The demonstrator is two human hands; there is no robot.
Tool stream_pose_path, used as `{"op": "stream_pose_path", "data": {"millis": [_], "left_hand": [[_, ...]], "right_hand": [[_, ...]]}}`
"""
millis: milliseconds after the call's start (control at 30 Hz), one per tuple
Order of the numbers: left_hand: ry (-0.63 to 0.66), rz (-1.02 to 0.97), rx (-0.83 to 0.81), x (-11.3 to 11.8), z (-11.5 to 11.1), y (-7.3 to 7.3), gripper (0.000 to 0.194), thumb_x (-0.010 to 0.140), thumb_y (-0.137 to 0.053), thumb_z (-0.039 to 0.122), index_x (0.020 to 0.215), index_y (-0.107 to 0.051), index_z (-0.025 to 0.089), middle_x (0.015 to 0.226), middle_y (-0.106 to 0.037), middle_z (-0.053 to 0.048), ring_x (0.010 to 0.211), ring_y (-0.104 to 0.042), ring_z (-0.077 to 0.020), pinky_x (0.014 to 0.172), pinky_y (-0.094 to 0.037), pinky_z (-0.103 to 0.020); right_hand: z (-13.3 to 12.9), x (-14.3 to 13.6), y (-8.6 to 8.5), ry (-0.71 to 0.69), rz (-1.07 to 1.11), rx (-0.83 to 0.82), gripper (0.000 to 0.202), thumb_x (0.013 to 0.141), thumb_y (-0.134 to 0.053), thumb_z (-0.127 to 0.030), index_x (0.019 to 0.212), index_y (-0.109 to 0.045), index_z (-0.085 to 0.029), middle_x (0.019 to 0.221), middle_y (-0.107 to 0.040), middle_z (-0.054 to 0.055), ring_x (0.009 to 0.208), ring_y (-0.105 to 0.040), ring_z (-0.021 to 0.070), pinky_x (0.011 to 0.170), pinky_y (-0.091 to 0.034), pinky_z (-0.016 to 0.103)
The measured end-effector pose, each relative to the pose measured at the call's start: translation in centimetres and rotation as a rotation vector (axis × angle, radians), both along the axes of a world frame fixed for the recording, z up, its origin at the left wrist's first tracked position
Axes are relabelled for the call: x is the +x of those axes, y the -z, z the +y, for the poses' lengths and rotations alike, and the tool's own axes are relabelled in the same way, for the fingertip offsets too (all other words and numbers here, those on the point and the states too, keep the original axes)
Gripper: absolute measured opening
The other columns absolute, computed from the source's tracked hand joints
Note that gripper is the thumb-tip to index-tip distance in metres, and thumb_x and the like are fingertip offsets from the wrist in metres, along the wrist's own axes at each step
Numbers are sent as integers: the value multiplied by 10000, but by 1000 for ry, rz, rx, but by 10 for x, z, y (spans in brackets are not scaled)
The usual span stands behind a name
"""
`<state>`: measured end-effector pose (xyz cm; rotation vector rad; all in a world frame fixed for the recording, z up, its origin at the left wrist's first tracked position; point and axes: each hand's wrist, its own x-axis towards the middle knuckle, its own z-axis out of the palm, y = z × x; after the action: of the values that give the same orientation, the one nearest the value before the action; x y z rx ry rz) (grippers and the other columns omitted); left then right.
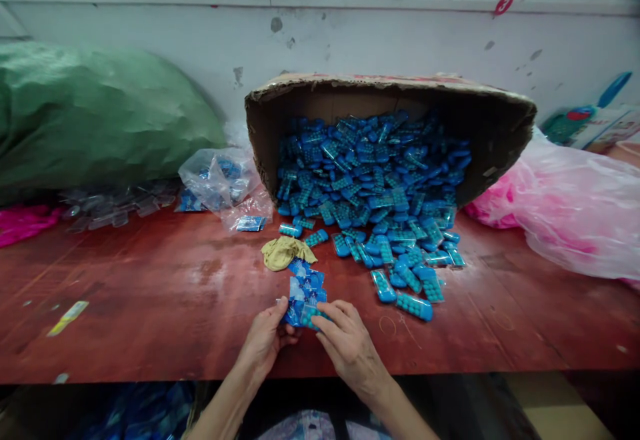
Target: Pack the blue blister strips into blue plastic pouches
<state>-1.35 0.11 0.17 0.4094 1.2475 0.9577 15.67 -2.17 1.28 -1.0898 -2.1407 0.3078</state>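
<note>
Near the front edge of the red table, my left hand [267,337] is closed on the left side of a small clear packet. My right hand [347,343] holds the right side of a packet of blue-green balls [309,317], its fingers bent over it. Blue printed cards [305,287] lie just beyond and partly under the packet. Behind them is a crumpled yellowish cloth [285,252]. Many blue packets with balls [370,167] fill a cardboard box [500,127] lying on its side and spill out to the right of my hands.
A large green sack [100,113] stands at the back left, with clear plastic pieces [120,203] before it. A clear bag [220,173] sits left of the box. Pink-white plastic bags [585,207] lie at the right. The red table [175,293] runs across the view.
</note>
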Motion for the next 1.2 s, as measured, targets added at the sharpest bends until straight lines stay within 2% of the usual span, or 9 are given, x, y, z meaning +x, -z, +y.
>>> {"op": "stream_pose_path", "data": {"millis": [300,467,600,767,867,1033,1133,1200], "left_hand": [[-69,60,85,0,1,1,351,561,-684,455,559,-546,132,423,-526,27,388,-445,-79,441,-448,-233],[-42,171,147,-4,3,2,339,548,-697,439,622,-607,121,518,-600,-2,452,-517,-109,465,-452,-236],[-11,150,145,-7,5,2,353,540,-697,454,622,-613,121,506,-602,-3,451,-533,-126,464,-459,-251],[-37,158,170,-5,5,2,342,539,-706,432,646,-619,120,538,-621,-3,486,-552,-133,472,-476,-254],[-44,96,154,-1,6,1,315,549,-719,386,682,-616,120,565,-636,-6,499,-568,-133,477,-485,-248],[-99,-202,7,5,8,-4,195,667,-658,294,784,-594,151,702,-681,-28,603,-629,-146,566,-520,-271],[-136,-258,-28,8,7,-5,146,707,-624,220,832,-588,155,764,-690,-39,668,-644,-146,624,-524,-270],[-131,-248,-29,10,7,-4,144,699,-630,193,830,-587,151,746,-689,-33,642,-641,-140,607,-522,-259]], "right_hand": [[4,-1,3,-43,134,-92,339,793,-483,-62,1074,-545,-240,1110,-557,70,991,-473,218,846,-447,403],[6,-2,4,-24,293,-272,284,757,-566,-109,1011,-572,-236,1051,-583,61,981,-509,203,852,-453,369],[6,-3,7,-24,310,-273,275,755,-562,-113,1000,-589,-234,1056,-585,62,994,-507,199,861,-443,360],[7,-3,3,-18,365,-346,272,740,-587,-125,987,-588,-238,1036,-598,47,982,-524,192,861,-441,352],[8,-7,3,-10,375,-303,299,743,-585,-121,1020,-568,-231,1043,-592,60,992,-514,203,868,-437,372],[10,-18,14,59,271,-137,317,783,-514,-103,1079,-532,-217,1052,-573,87,988,-501,221,853,-452,409],[9,-26,19,139,199,-85,317,801,-474,-96,1091,-532,-209,1052,-575,102,976,-503,235,830,-466,432],[7,-31,18,162,210,-87,312,803,-463,-86,1077,-548,-208,1054,-574,107,979,-502,238,828,-467,438]]}}
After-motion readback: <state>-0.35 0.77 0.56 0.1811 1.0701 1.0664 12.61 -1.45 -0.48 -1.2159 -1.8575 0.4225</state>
